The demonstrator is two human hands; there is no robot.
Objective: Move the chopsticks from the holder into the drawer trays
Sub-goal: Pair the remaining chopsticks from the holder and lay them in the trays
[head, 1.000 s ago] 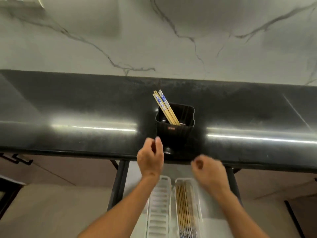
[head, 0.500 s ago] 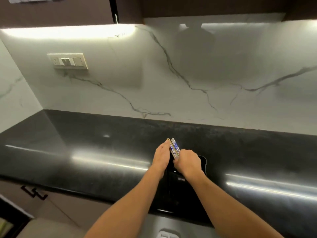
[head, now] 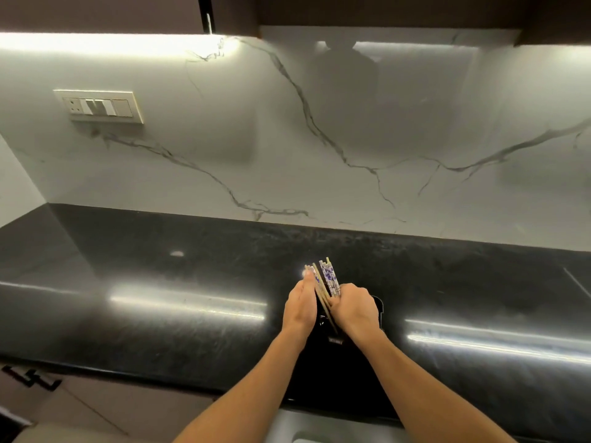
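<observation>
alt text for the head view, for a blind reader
A bundle of blue-patterned wooden chopsticks is held over a black rectangular holder on a glossy black countertop: the left hand lies flat against it, the right hand grips it.

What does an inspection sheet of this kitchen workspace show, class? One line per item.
Surface: glossy black stone countertop, light reflections.
Job's things: bamboo chopsticks with blue-patterned tops, bundled, lower ends in black rectangular holder.
Clutter: nothing seen.
Hands: left hand flat against the bundle; right hand curled round it.
Cables: nothing seen.
Surroundings: white veined marble backsplash, cream wall switch plate, dark upper cabinets.
</observation>
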